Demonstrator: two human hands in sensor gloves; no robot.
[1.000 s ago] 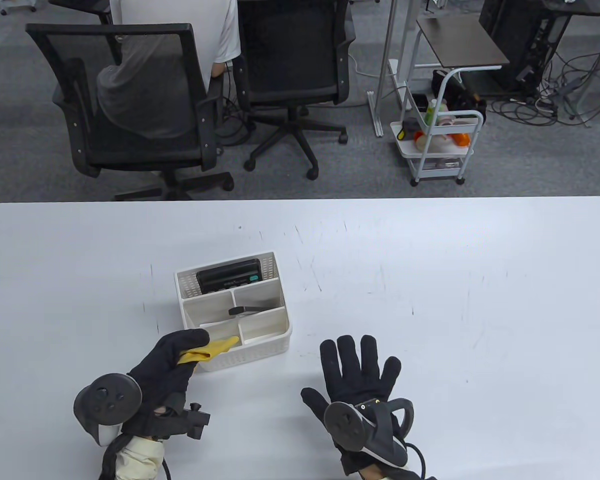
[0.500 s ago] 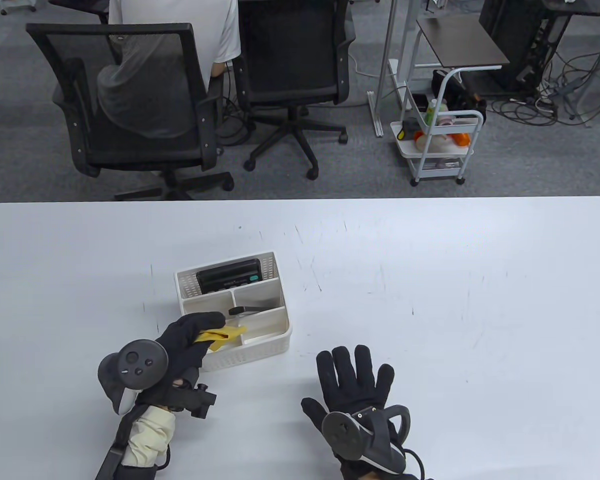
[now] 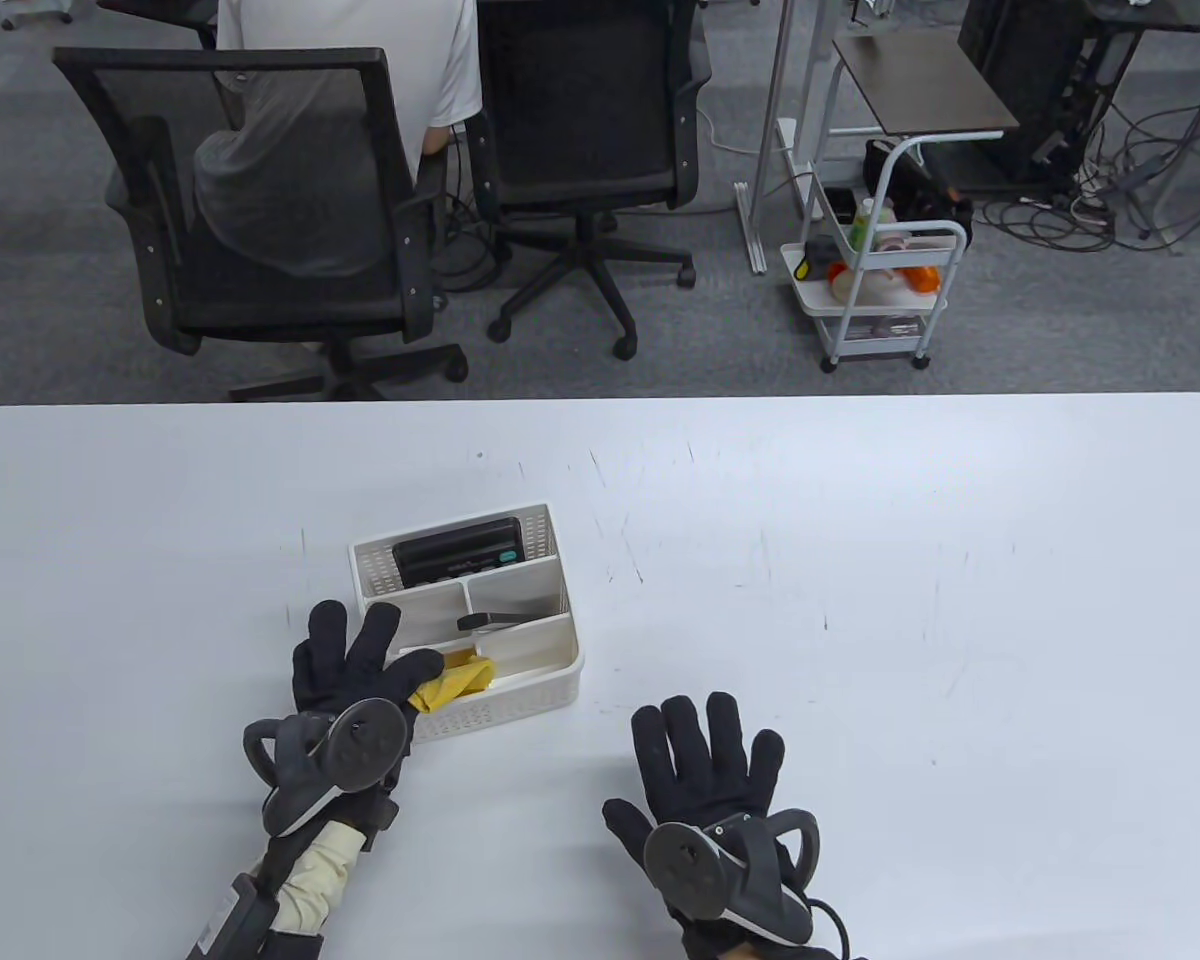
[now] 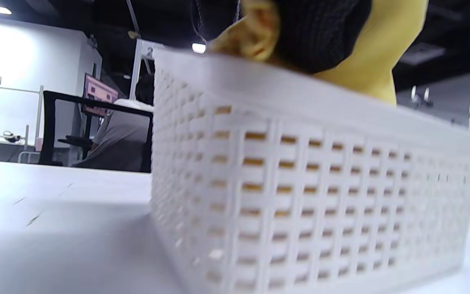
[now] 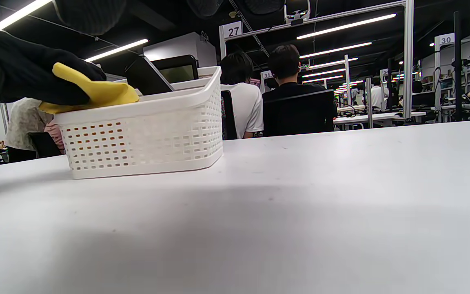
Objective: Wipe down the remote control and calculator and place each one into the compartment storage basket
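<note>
The white compartment basket [image 3: 520, 700] stands left of the table's middle. A black calculator [image 3: 455, 560] lies in its back compartment. The dark remote [image 3: 500, 621] leans in the middle right one. A yellow cloth [image 3: 452, 682] is bunched in the front left compartment, against the rim. My left hand [image 3: 350, 650] lies over the basket's front left corner with its fingers spread, the thumb on the cloth. In the left wrist view the glove [image 4: 320, 32] sits on the cloth [image 4: 382, 57] above the perforated wall [image 4: 300, 183]. My right hand [image 3: 708, 745] rests flat on the table, holding nothing.
Beyond the table's far edge stand two black office chairs [image 3: 260, 200], one with a person seated in it. A white cart [image 3: 875, 290] stands at the back right. Bare white tabletop [image 3: 910, 600] stretches right of the basket.
My left hand carried the yellow cloth forward over the basket, then spread its fingers and let the cloth drop into the front left compartment. The right hand slid slightly toward me.
</note>
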